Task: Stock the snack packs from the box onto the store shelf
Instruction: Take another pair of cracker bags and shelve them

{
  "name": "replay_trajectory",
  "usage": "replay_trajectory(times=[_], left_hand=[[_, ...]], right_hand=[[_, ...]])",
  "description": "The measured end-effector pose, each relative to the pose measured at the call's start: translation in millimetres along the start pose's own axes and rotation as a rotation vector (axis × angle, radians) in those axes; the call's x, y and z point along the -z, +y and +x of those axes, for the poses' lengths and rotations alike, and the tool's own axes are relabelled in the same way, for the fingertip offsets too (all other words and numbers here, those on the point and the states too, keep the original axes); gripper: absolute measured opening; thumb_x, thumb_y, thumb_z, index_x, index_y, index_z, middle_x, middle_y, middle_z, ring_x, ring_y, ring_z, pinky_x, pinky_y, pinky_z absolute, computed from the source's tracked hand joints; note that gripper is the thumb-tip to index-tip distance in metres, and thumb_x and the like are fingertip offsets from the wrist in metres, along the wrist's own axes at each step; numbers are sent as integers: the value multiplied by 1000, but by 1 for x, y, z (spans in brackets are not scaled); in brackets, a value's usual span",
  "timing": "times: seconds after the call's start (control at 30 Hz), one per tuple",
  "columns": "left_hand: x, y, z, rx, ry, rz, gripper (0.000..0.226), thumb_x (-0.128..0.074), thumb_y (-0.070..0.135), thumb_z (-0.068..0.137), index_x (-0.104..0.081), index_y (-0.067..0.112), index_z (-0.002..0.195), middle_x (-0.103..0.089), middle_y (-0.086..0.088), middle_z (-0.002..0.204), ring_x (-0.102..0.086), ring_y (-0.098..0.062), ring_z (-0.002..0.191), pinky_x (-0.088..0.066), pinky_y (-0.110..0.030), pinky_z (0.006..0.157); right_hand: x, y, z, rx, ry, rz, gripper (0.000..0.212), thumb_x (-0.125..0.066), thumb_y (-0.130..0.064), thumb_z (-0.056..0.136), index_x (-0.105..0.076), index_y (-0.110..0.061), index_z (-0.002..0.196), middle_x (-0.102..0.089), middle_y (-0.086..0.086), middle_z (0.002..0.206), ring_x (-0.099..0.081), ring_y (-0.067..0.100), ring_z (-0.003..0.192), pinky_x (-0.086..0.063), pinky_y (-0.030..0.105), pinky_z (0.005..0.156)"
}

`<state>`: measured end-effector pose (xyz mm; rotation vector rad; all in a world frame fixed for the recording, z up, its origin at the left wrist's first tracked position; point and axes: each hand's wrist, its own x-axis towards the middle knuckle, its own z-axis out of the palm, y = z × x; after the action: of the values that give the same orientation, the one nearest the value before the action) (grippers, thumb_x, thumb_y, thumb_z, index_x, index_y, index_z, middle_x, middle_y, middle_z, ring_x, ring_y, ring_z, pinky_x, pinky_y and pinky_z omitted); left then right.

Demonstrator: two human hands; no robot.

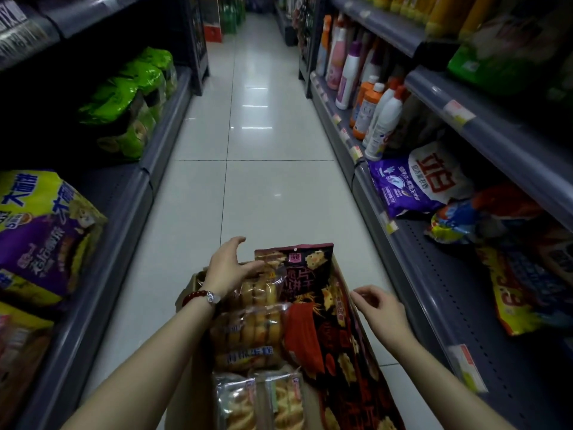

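Note:
A cardboard box (pixel 356 308) sits low in the aisle right in front of me, full of snack packs. Clear bags of golden biscuits (pixel 248 330) fill its left side. Dark maroon cracker packs (pixel 310 268) stand along its right side. My left hand (pixel 229 268) hovers over the far left of the box, fingers spread and relaxed, fingertips near the top biscuit bag. My right hand (pixel 381 308) is at the box's right rim, fingers loosely curled, holding nothing. The lower right shelf (pixel 440 293) beside the box has bare perforated metal.
Shelves line both sides of a narrow tiled aisle (pixel 254 169). On the left are yellow and purple snack bags (pixel 40 225) and green packs (pixel 130 97). On the right stand detergent bottles (pixel 375 113), a purple and white bag (pixel 424 181) and orange bags (pixel 521 293).

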<state>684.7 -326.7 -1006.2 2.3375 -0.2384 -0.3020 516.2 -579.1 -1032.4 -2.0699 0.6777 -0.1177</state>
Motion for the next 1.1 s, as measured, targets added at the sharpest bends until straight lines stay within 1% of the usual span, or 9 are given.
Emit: replay_trajectory(times=[0.2, 0.37, 0.5, 0.57, 0.63, 0.8, 0.9, 1.0, 1.1], left_hand=[[-18, -1, 17, -29, -148, -85, 69, -79, 39, 71, -52, 19, 132, -55, 1, 135, -49, -18, 127, -39, -31, 104], [-31, -11, 29, -39, -106, -91, 58, -82, 37, 68, -63, 17, 119, -66, 3, 115, -61, -15, 109, -46, -26, 91], [-37, -10, 28, -44, -126, -148, 25, -77, 35, 76, -74, 22, 96, -73, 4, 87, -66, -13, 83, -46, -18, 65], [-40, -10, 28, -5, -121, -249, 7, -74, 27, 80, -75, 25, 86, -72, 4, 75, -66, -15, 73, -44, -21, 59], [-43, -13, 27, 31, -123, -366, 7, -73, 19, 80, -76, 25, 83, -74, 1, 75, -67, -17, 73, -49, -26, 64], [-37, -6, 27, 51, -76, -545, 18, -63, 8, 87, -73, 12, 101, -74, -6, 94, -69, -24, 91, -55, -42, 87], [-32, 2, 28, 8, -59, -584, 17, -63, 6, 86, -72, 13, 100, -73, -7, 96, -69, -26, 94, -54, -45, 91], [-30, 9, 21, 1, -65, -641, 19, -62, 5, 87, -72, 17, 96, -73, -7, 97, -69, -25, 95, -53, -47, 92], [-26, 16, 10, 10, -50, -704, 19, -59, 5, 89, -71, 18, 97, -72, -6, 99, -68, -24, 96, -54, -44, 90]], right_hand=[[3, 4, -11, -4, -2, 74, 9, -67, -32, 86, -71, -25, 83, -72, -9, 80, -66, 5, 80, -53, 29, 75], [1, 6, -17, -13, -19, 131, 9, -66, -29, 88, -72, -25, 82, -72, -8, 82, -66, 3, 78, -55, 35, 79], [-3, 6, -25, -54, -13, 168, 14, -64, -37, 87, -73, -26, 85, -73, -6, 87, -68, 11, 87, -56, 45, 86], [-5, 5, -29, -56, 1, 178, 17, -64, -40, 86, -73, -25, 86, -73, -5, 88, -68, 12, 88, -55, 45, 86], [-6, 3, -31, -50, 24, 178, 18, -66, -40, 84, -73, -24, 87, -74, -5, 88, -69, 12, 88, -55, 45, 86], [-11, 4, -39, -81, 70, 126, 21, -68, -45, 79, -73, -25, 85, -73, -7, 88, -68, 9, 88, -55, 40, 84], [-13, 5, -44, -93, 114, -2, 19, -63, -39, 86, -74, -23, 86, -72, -10, 89, -64, 2, 90, -52, 28, 83], [-14, 1, -43, -50, 144, -85, 22, -57, -26, 92, -77, -18, 85, -73, -12, 87, -63, -1, 85, -46, 13, 72], [-13, -8, -40, -16, 156, -140, 24, -55, -21, 93, -76, -14, 82, -73, -6, 81, -65, 7, 80, -51, 22, 71]])
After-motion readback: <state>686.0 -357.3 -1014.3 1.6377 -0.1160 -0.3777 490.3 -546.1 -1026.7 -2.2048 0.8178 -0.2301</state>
